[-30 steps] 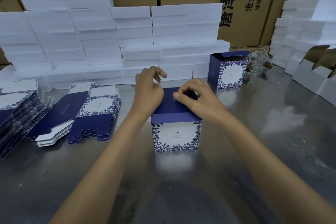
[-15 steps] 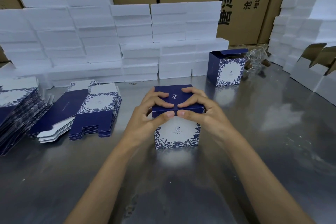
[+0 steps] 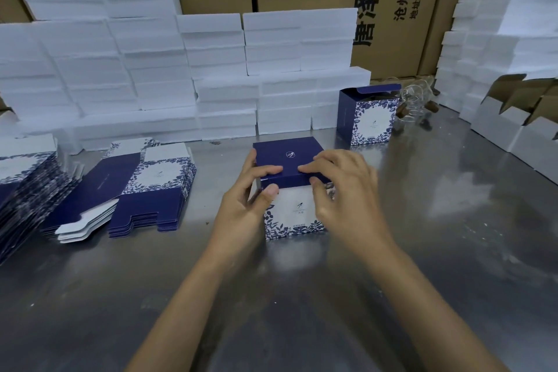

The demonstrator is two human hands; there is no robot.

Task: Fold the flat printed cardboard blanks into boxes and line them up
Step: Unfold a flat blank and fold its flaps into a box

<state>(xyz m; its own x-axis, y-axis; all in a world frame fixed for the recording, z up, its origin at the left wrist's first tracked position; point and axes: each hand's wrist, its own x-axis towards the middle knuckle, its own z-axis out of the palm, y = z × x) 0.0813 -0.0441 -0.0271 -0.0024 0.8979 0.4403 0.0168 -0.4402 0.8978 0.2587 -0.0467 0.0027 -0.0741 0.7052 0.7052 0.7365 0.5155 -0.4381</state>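
Resting on the metal surface (image 3: 422, 251), the folded box (image 3: 290, 187) sits between both hands: left hand (image 3: 244, 205) and right hand (image 3: 347, 190) curl their fingers (image 3: 268, 170) onto its navy lid, thumbs against the front. Flat blanks (image 3: 145, 187) lie left of the fingers; an open-topped box (image 3: 367, 115) stands beyond them.

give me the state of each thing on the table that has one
box under the hands: upright, lid folded down
left hand: grips the box's lid edge
right hand: grips the lid edge
far box: upright, top flap open
flat blanks: unfolded, stacked
white cartons: flaps open
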